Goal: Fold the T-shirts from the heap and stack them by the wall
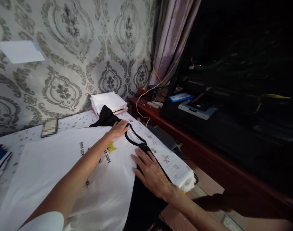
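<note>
A white T-shirt [108, 179] with black sleeves, a black neck band, dark lettering and a yellow bear print lies spread on a patterned white sheet. My left hand [119, 128] rests on the shirt's far shoulder, beside the collar, its fingers hidden in part and close together. Near the other side of the collar, my right hand [151, 170] lies flat with fingers spread, across the white body and the black sleeve [146, 205].
Folded white cloths [109, 102] are stacked by the wallpapered wall. A blurred-out phone-like item [49, 127] lies at left, near dark blue cloth [0, 157]. At right stands a dark red desk [197, 141] with a cable and a large black screen.
</note>
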Available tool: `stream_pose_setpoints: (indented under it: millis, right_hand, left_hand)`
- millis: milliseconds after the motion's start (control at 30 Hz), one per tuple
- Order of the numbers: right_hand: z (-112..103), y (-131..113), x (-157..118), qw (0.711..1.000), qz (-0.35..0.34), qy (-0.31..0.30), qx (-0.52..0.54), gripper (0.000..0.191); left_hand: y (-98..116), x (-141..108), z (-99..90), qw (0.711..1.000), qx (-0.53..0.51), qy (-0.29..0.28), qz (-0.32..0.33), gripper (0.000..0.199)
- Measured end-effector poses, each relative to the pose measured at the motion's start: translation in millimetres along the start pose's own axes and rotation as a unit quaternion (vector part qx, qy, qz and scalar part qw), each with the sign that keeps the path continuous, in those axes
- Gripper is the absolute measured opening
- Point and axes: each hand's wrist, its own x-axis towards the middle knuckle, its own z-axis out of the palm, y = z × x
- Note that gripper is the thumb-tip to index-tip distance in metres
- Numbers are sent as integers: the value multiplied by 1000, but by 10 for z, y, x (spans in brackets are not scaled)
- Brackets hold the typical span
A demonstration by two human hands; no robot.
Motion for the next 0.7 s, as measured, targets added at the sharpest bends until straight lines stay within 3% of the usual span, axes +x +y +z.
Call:
stream_pose_setpoints:
  millis: [200,433,567,700]
  right_hand:
    - [4,-5,13,1000,-8,6,1,41]
    - [22,22,19,1000,-2,-19,22,42]
    - [40,38,24,998,6,-39,42,45]
    - [85,57,25,997,8,-36,62,49]
  left_hand:
    - [-209,214,-117,999,-14,34,6,52]
    - [-130,-17,-14,991,28,119,-49,58]
    - [14,-655,76,996,25,77,-49,61]
    - [361,-1773,251,995,37,19,92,59]
